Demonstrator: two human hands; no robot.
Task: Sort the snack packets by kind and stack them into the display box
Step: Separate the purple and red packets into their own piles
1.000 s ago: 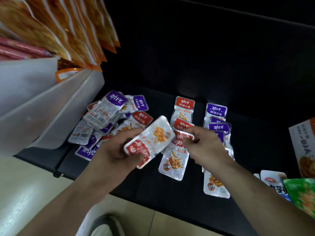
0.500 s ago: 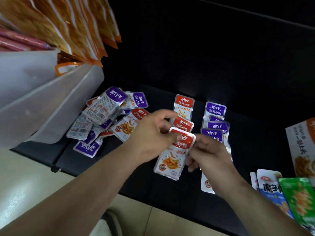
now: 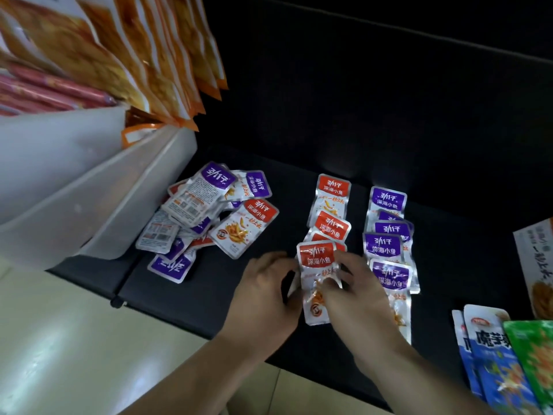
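Palm-down left hand [image 3: 263,295] and right hand [image 3: 356,295] each have a curled grip on the red packet [image 3: 317,259].

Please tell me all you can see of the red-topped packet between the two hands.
The red-topped packet is a flat pouch of shiny silver foil: red band with white characters on top, orange food picture below. It faces up at the near end of the red row, overlapping the next packet. The left hand holds its left edge; the right hand pinches its lower right.
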